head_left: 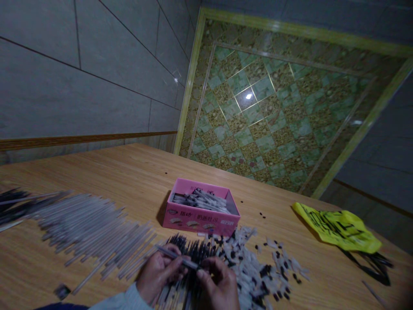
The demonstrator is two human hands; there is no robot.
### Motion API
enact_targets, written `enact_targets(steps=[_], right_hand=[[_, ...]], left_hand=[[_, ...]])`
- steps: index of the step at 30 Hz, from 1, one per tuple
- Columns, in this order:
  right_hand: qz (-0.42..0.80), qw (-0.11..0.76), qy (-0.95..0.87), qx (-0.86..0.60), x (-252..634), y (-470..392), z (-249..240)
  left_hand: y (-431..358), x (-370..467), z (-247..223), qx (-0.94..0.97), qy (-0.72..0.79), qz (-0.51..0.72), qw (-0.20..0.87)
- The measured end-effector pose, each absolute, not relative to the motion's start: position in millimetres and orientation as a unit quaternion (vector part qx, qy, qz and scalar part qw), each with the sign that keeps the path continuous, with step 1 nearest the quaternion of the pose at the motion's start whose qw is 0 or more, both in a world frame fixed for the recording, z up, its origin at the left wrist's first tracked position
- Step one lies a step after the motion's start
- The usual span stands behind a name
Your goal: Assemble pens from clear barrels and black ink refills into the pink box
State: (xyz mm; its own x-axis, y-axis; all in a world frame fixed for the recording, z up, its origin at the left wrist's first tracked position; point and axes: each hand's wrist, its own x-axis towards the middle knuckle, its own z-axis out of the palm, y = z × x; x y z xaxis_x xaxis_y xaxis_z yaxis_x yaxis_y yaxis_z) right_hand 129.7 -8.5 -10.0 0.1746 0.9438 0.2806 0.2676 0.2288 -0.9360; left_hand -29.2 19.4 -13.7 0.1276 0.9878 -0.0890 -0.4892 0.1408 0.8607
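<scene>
My left hand is closed around a translucent pen tube near the bottom centre. The thumb and fingers of my right hand pinch the dark right end of the same tube. Beneath both hands lie many dark pen refills, their tips pointing away from me. To the left, a wide row of clear pen tubes rests on the table. A pile of clear caps and small black parts lies to the right of my right hand.
Beyond my hands stands a pink box holding pens. A yellow bag with black straps lies at the right of the wooden table. More black refills lie at the far left.
</scene>
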Motion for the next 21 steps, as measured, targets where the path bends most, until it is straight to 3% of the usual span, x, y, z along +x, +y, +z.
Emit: enact_targets(steps=[6,13,18,21], right_hand=[[0.370,0.553,-0.548,-0.506,128,-6,-25],[0.460,0.491,-0.520,-0.526,121,-9,-23],[0.340,0.553,-0.575,-0.499,123,-9,-19],[0.309,0.516,-0.613,-0.513,127,-8,-24]], left_hand=[[20,-34,-13,0.385,0.362,0.527,0.666],[20,-35,-13,0.415,0.342,0.528,0.658],[22,-35,-12,0.393,0.363,0.554,0.638],[23,-35,-14,0.397,0.359,0.536,0.653]])
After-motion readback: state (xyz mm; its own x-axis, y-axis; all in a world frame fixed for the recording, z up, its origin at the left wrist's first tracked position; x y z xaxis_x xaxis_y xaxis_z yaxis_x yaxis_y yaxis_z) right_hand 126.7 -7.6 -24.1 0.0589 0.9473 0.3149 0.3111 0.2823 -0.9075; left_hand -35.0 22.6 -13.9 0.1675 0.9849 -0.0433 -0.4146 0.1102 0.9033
